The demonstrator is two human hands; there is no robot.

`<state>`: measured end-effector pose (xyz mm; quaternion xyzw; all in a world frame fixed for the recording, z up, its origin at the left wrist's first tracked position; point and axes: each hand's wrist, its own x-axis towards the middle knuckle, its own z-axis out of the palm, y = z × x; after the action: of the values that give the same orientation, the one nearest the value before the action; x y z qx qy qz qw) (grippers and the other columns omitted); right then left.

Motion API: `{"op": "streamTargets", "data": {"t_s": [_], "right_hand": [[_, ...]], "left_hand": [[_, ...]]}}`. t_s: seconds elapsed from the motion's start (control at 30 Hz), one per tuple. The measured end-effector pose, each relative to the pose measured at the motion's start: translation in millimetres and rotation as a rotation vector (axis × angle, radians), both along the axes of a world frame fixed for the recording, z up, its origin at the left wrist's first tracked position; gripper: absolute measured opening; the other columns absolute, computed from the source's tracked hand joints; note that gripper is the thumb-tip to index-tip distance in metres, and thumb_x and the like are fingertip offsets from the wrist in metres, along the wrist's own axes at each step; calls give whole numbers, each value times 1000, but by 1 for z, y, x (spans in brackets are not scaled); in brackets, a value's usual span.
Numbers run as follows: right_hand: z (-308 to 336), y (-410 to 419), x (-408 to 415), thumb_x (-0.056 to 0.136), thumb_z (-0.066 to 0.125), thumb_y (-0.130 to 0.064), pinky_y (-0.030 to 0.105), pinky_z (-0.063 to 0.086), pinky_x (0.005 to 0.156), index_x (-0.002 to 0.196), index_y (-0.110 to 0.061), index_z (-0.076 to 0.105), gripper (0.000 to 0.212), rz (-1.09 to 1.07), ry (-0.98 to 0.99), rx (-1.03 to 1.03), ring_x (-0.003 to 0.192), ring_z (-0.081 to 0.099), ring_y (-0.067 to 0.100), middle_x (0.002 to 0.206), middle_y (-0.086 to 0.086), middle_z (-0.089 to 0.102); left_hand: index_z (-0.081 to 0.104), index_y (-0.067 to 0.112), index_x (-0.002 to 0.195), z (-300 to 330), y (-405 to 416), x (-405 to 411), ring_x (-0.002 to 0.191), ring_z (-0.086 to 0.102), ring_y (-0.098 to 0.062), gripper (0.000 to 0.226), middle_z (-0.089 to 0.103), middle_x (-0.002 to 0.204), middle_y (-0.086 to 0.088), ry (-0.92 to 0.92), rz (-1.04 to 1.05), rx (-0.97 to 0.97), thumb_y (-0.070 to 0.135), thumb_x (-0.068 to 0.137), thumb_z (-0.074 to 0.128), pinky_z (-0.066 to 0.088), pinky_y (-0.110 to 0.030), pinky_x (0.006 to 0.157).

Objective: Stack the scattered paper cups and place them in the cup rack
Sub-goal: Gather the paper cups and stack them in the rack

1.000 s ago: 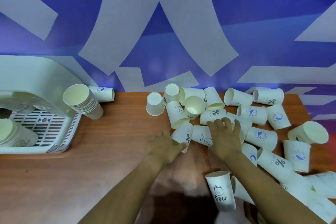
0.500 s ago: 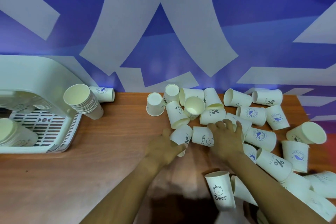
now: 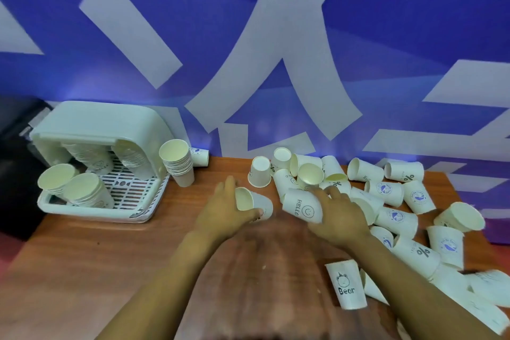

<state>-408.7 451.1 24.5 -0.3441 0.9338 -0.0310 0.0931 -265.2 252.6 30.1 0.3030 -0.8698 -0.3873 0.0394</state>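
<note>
Paper cups lie scattered over the wooden table (image 3: pixel 116 256), most of them heaped beyond and to the right of both hands. The left hand (image 3: pixel 223 215) is curled around one cup (image 3: pixel 252 203) lying on its side, fingers over the top and thumb underneath, with the cup's open mouth turned toward the person's left and its base pointing right. The right hand (image 3: pixel 338 218) grips a second cup, the "HELLO" cup (image 3: pixel 302 205), also on its side; its fingers reach over the far wall and the palm covers the right end. Which end of this cup is the mouth is hard to tell, since the hand hides it.

What the coming move turns on, as I judge it, is that the two held cups lie nearly end to end, long axes roughly in one line across the table, with a short gap between them. To nest them, one base must enter the other's mouth, so one cup probably needs turning before the hands come together.

Well to the left of the left hand stands the cup rack (image 3: pixel 96 168), a white plastic tray with a hood, already holding several stacks. A further stack (image 3: pixel 178 163) leans just beside the rack's right edge, between the rack and the left hand. That hand is clearly the nearer one for carrying anything over. Close to the right forearm, a "Bear" cup (image 3: pixel 346 285) lies apart from the pile.
</note>
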Motion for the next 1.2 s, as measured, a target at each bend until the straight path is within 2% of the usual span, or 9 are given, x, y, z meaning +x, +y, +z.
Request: {"op": "streamTargets", "data": {"t_s": [0.13, 0.27, 0.47, 0.67, 0.87, 0.93, 1.2], "right_hand": [[13, -10, 22, 76, 61, -47, 31, 45, 76, 137, -31, 31, 70, 23, -43, -67, 112, 50, 22, 131, 0, 41], [16, -23, 44, 73, 59, -52, 31, 42, 73, 141, -32, 24, 79, 27, -54, -83, 116, 50, 21, 134, 0, 40], [22, -40, 76, 72, 60, -52, 33, 46, 72, 127, -29, 31, 66, -9, -90, -125, 106, 55, 22, 122, -3, 50], [35, -83, 117, 75, 58, -55, 33, 44, 66, 125, -24, 28, 66, -94, -85, -172, 98, 58, 28, 118, 1, 53], [40, -165, 184, 77, 62, -47, 36, 46, 79, 130, -25, 28, 67, -116, -178, -261, 105, 55, 32, 124, 3, 39], [40, -190, 203, 76, 63, -46, 35, 45, 78, 130, -26, 29, 66, -110, -201, -272, 105, 55, 32, 124, 2, 37], [38, -263, 262, 72, 65, -45, 36, 46, 85, 136, -31, 24, 77, -92, -206, -315, 112, 52, 27, 129, 0, 43]], "left_hand": [[46, 23, 111, 15, -6, 27, 100, 51, -23, 57, 48, 111, -1, 5, 18, -61, 47, 69, 76, 46, -38, 86], [46, 26, 122, 20, -11, 54, 109, 49, -24, 60, 46, 120, -1, 2, 35, -102, 45, 72, 73, 43, -38, 93], [45, 27, 127, 25, -25, 85, 117, 45, -24, 59, 44, 127, 2, 19, 11, -130, 43, 76, 69, 40, -38, 98], [44, 28, 130, 28, -73, 127, 120, 42, -22, 61, 43, 130, 4, 16, -22, -116, 44, 77, 68, 40, -37, 98], [44, 30, 129, 38, -146, 182, 118, 44, -22, 58, 45, 128, 4, 49, -48, -131, 42, 77, 67, 41, -36, 96], [43, 30, 130, 39, -170, 199, 118, 43, -22, 58, 44, 128, 4, 54, -50, -142, 42, 78, 67, 41, -35, 94], [43, 29, 130, 36, -239, 244, 120, 44, -21, 57, 44, 130, 3, 43, -97, -137, 43, 80, 66, 40, -36, 98]]}}
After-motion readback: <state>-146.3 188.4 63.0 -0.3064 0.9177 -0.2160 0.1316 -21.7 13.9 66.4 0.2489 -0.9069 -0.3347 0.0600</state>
